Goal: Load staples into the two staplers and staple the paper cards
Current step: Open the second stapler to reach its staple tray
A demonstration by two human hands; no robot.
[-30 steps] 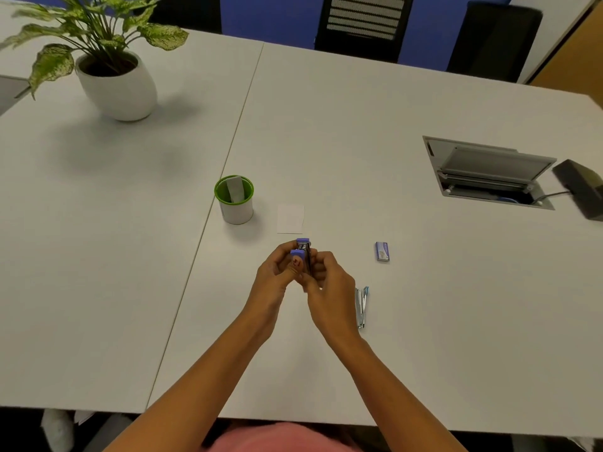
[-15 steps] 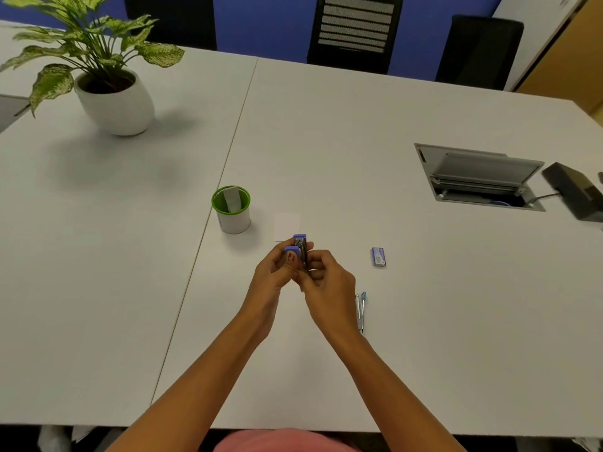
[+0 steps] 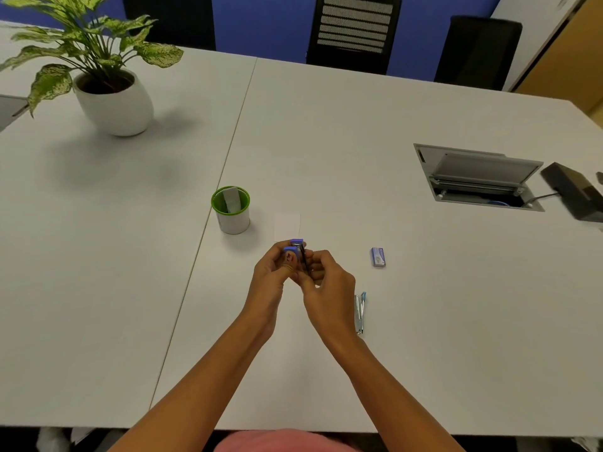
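Violet ends and dark metal on the upper stapler (image 3: 296, 246). Silver with a blue tip on the lower stapler (image 3: 360, 313). Violet-blue box (image 3: 378, 257) with a white label. White cup (image 3: 233, 221), green rim, grey card (image 3: 231, 199) inside. On an off-white table (image 3: 359, 141), a white card (image 3: 287, 226). Green leaves (image 3: 81, 37) speckled cream in a white pot (image 3: 114, 107). Blue wall (image 3: 261, 24). Black chair (image 3: 354, 62), back striped white. Grey hatch (image 3: 476, 172), black block (image 3: 574, 194) beside. Pink shirt (image 3: 284, 442).

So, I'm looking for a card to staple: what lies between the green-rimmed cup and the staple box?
Head view: a white paper card lies flat on the table between the green-rimmed cup and the staple box.
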